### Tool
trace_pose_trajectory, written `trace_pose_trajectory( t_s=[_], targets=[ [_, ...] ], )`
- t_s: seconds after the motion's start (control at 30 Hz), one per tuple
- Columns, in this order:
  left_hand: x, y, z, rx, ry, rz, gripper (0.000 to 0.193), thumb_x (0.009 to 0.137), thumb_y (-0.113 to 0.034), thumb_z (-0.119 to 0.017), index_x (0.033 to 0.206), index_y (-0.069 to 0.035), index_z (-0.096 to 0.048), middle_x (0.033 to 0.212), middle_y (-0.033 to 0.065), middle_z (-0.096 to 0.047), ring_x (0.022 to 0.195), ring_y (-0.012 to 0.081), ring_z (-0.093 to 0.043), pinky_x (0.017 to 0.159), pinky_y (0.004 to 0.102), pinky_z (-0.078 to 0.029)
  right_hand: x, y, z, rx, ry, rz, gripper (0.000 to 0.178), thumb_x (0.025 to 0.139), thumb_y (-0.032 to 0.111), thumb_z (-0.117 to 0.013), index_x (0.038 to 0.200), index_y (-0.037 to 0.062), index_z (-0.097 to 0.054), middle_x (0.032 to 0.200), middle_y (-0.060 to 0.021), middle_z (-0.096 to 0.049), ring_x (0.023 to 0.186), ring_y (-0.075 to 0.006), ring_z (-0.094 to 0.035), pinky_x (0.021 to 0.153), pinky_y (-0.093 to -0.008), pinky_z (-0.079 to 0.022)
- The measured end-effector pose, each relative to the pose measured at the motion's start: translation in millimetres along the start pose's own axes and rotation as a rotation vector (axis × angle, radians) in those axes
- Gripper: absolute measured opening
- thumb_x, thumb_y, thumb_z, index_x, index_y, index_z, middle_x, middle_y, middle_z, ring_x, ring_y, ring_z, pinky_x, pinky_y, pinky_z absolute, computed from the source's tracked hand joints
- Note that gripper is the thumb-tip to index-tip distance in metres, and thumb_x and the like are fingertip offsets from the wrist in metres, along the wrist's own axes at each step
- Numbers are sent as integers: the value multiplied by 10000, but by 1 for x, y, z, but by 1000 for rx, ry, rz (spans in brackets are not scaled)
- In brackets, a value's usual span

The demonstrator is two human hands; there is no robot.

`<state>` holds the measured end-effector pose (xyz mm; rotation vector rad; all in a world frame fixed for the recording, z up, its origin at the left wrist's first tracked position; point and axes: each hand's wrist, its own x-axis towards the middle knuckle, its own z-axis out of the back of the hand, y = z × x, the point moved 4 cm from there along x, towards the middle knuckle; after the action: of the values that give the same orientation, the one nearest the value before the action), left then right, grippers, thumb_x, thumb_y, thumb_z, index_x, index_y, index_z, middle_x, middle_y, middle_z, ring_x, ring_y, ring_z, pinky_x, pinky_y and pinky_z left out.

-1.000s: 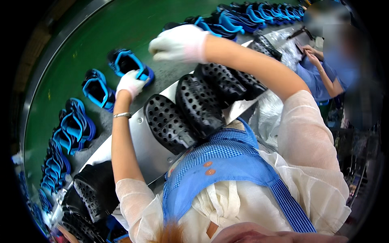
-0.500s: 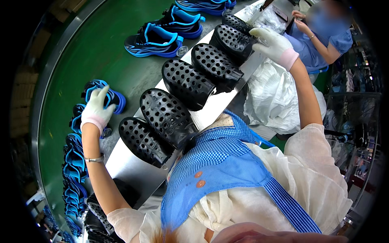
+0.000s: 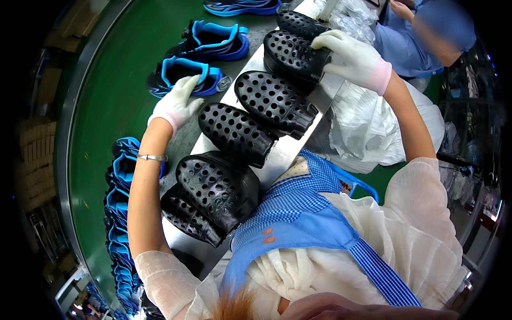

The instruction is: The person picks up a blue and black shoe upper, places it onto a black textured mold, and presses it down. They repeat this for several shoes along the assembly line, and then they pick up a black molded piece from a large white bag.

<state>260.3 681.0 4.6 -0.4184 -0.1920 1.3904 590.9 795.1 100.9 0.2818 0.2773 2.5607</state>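
My right hand [image 3: 354, 61], in a white glove with a pink cuff, has its fingers around the right end of a black perforated foot-shaped form [image 3: 290, 53]. This form sits on a metal ledge with several like it. My left hand [image 3: 178, 104], gloved the same way, is open, its fingers stretched toward a black and blue sneaker [image 3: 184, 74]. The fingertips reach the sneaker's near side; whether they touch it I cannot tell. Between my hands stand more black perforated forms [image 3: 234, 130], some in close pairs.
A green conveyor belt [image 3: 106, 90] runs along the left, bearing a long row of sneakers [image 3: 120, 213]. More sneakers [image 3: 218, 40] stand at its far end. White plastic bags [image 3: 373, 128] bulge beyond the ledge [image 3: 282, 152]. A person in blue [image 3: 408, 45] sits at the far right.
My left hand has moved away from the near row of sneakers, rightward and up to a farther sneaker. My right hand has closed in over the black form's end. The view has shifted.
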Motion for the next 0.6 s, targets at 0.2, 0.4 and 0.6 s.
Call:
trace_pose_trajectory(
  t_s=[0.2, 0.4, 0.6],
  targets=[
    [-3, 24, 1, 107, 60, 137, 274, 893, -312, -550, 1050, -106, -640, 947, 134, -579, 874, 334, -578, 777, 395, -464, 7, -7, -1, 11, 89, 2, 389, 725, 136, -668, 1093, 110, -544, 1081, -53, -566, 978, -243, -591, 826, -339, -506],
    [-53, 44, 1, 96, 25, 212, 272, 881, -271, -579, 1044, -57, -620, 937, 135, -576, 874, 337, -577, 763, 392, -461, 16, -12, -3, 61, 160, 30, 390, 675, 81, -672, 1040, 47, -539, 979, -95, -548, 891, -246, -575, 785, -316, -490],
    [-105, 36, 10, 57, -200, 107, 409, 846, -236, -609, 1214, -71, -543, 1235, 152, -513, 1045, 342, -560, 894, 378, -467, 16, 7, 26, 17, 200, -17, 379, 667, 90, -687, 1007, 34, -528, 941, -90, -532, 803, -221, -573, 740, -307, -487]
  ],
)
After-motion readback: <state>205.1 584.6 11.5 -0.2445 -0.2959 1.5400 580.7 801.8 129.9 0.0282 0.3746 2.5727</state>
